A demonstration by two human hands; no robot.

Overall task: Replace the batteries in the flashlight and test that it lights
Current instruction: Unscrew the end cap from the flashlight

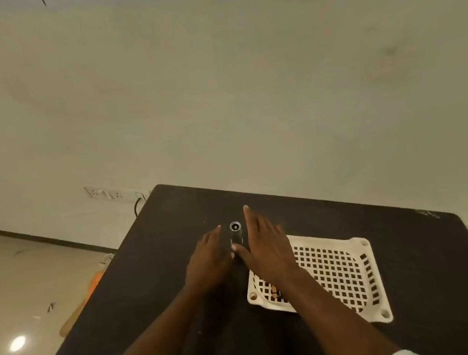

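Flashlight (235,233) sits on the dark table (406,231) between my two palms, long axis running roughly away from me, lens end far, ringed glass facing up toward the camera. Left hand (208,262) flanks it on one side, right hand (266,246) on the other; both flat, fingers extended, gripping nothing. Right thumb looks to touch the barrel, though the dark body blurs into the tabletop. Right is marginally nearer. White slotted basket (364,273) lies just right, under my right forearm. Body: short, black, cylindrical, silver bezel.
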